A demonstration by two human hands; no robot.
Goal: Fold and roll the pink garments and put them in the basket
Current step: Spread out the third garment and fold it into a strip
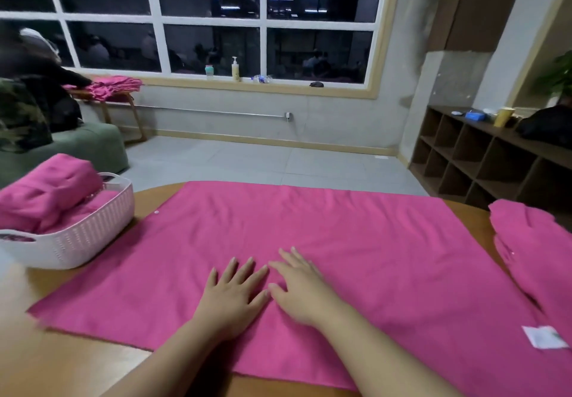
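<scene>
Pink cloth covered most of the wooden table (71, 362): one pink garment (356, 242) was spread flat across its middle, reaching from near the far edge almost to the near edge, with a white label (544, 337) showing at its near right corner. Both hands were laid on this garment close to the near edge. The left hand (233, 296) was pressed palm down with its fingers straight and spread, and the right hand (301, 286) lay just beside it, also flat with straight fingers, though slightly blurred. Nothing was gripped by either hand; the fabric was only touched from above, and the thumbs nearly met.

At the left edge of the table a pale perforated basket (93, 238) was seen, and in it rolled pink garments (46, 195) were already stacked, the topmost bundle rising above the rim. How many rolls lay beneath could not be told. At the right edge another pink garment (532, 251) was piled, loosely folded and not yet rolled.

Part of the task could therefore be judged as done, since some pieces had been stowed in the basket. The spread garment appeared to be at the smoothing stage, before any fold was made in it; folding, rolling and placing were left for it, and the same was judged to remain for the pile at the right edge.
</scene>
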